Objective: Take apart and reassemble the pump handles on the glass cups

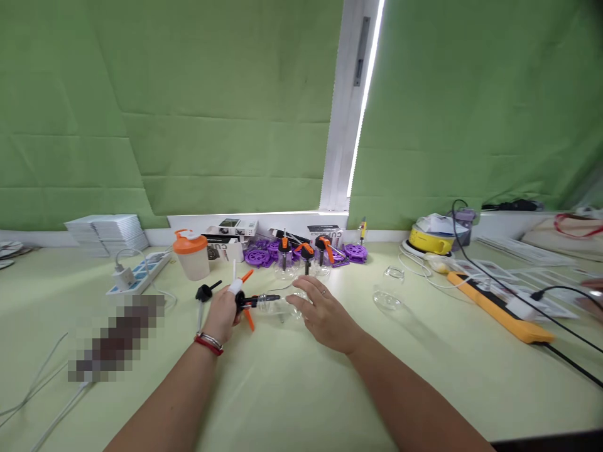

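Office-like room: desk [292, 402], power strips [502, 312].

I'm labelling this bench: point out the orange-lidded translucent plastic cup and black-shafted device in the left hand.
Orange-lidded translucent plastic cup [193, 262]: head view, its body.
Black-shafted device [250, 302]: head view, its shaft.

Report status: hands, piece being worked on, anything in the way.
Left hand gripping black-and-orange piece. Right hand at clear container, grip unclear. Orange-topped pieces standing just beyond.
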`<move>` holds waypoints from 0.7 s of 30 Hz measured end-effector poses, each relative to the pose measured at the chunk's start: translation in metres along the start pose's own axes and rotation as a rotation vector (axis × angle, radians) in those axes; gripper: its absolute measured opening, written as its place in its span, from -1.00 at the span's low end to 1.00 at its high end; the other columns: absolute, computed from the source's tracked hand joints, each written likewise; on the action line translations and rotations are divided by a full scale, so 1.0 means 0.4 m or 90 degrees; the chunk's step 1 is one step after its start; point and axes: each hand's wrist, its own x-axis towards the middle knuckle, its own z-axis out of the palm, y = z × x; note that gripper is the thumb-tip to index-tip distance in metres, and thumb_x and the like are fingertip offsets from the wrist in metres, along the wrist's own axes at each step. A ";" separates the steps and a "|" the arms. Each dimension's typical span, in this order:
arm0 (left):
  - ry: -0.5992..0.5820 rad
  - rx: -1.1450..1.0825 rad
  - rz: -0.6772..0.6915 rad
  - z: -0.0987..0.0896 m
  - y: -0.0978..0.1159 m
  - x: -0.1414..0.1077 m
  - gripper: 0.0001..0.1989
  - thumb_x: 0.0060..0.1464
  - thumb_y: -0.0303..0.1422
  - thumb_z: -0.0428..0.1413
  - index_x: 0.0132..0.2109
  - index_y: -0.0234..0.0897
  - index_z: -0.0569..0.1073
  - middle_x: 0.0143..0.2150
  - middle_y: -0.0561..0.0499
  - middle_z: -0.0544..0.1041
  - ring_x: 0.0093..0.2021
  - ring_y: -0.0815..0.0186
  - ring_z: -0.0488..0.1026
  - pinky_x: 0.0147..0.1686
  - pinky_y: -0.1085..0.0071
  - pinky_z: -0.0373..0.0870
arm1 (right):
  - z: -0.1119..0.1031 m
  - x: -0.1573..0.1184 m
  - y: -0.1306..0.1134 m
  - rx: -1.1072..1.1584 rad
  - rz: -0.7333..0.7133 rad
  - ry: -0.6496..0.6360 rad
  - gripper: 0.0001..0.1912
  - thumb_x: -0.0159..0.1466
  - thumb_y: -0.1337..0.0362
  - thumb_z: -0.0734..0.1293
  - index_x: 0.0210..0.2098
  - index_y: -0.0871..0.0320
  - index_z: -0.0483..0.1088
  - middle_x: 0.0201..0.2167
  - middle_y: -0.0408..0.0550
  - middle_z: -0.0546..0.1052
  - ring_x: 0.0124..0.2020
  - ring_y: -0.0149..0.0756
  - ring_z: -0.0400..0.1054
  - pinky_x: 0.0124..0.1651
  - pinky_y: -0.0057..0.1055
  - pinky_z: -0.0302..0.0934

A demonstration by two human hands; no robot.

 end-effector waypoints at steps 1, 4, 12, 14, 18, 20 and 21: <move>0.014 -0.008 -0.003 -0.003 -0.001 0.006 -0.70 -0.06 -0.10 0.05 -0.48 -0.23 0.21 -0.68 0.16 0.23 -0.79 0.49 0.08 -0.78 0.55 -0.10 | -0.007 -0.002 0.010 -0.008 0.012 0.003 -0.41 0.10 0.63 0.10 0.08 0.11 0.22 0.14 0.11 0.20 0.28 -0.11 -0.08 0.22 -0.02 0.05; 0.060 -0.045 -0.023 -0.006 0.000 0.016 -0.69 -0.11 -0.11 0.08 -0.49 -0.23 0.21 -0.69 0.14 0.27 -0.80 0.51 0.08 -0.80 0.56 -0.07 | -0.038 -0.024 0.046 -0.012 0.107 0.022 -0.46 0.10 0.58 0.15 0.06 0.12 0.22 0.16 0.12 0.18 0.29 -0.09 -0.07 0.22 -0.04 0.06; 0.029 -0.038 -0.011 0.006 -0.001 0.009 -0.71 -0.13 -0.13 0.09 -0.47 -0.24 0.23 -0.70 0.15 0.26 -0.80 0.49 0.10 -0.80 0.56 -0.05 | -0.080 -0.234 0.098 0.060 0.700 0.102 -0.37 -0.02 -0.05 0.40 -0.04 0.10 0.23 -0.04 0.05 0.38 0.00 -0.07 0.29 0.02 -0.12 0.20; 0.017 -0.018 -0.009 0.007 -0.010 0.011 -0.72 -0.12 -0.13 0.08 -0.46 -0.24 0.24 -0.69 0.15 0.25 -0.80 0.49 0.11 -0.80 0.56 -0.05 | -0.086 -0.284 0.104 0.082 0.765 0.106 -0.35 -0.03 -0.07 0.39 -0.04 0.10 0.23 -0.04 0.04 0.39 -0.01 -0.08 0.30 0.00 -0.16 0.20; -0.010 0.023 -0.016 0.006 -0.023 0.018 -0.73 -0.12 -0.13 0.07 -0.45 -0.25 0.25 -0.66 0.12 0.31 -0.79 0.49 0.11 -0.79 0.55 -0.04 | -0.102 -0.323 0.122 0.093 0.801 0.079 -0.32 -0.01 -0.05 0.38 0.03 0.12 0.20 -0.01 0.05 0.41 -0.01 -0.13 0.32 -0.03 -0.26 0.21; -0.017 0.035 -0.026 0.005 -0.026 0.020 -0.73 -0.12 -0.14 0.07 -0.45 -0.25 0.25 -0.65 0.11 0.33 -0.78 0.49 0.10 -0.78 0.55 -0.03 | -0.101 -0.319 0.133 0.070 0.787 0.040 -0.29 0.02 -0.03 0.37 0.08 0.14 0.18 0.04 0.07 0.38 0.03 -0.12 0.31 -0.01 -0.28 0.20; -0.018 0.038 -0.030 0.004 -0.027 0.021 -0.74 -0.12 -0.15 0.07 -0.44 -0.25 0.25 -0.65 0.11 0.34 -0.78 0.49 0.10 -0.78 0.55 -0.02 | -0.097 -0.313 0.137 0.049 0.775 0.017 -0.28 0.04 -0.02 0.36 0.11 0.16 0.17 0.07 0.08 0.37 0.06 -0.11 0.28 0.01 -0.28 0.19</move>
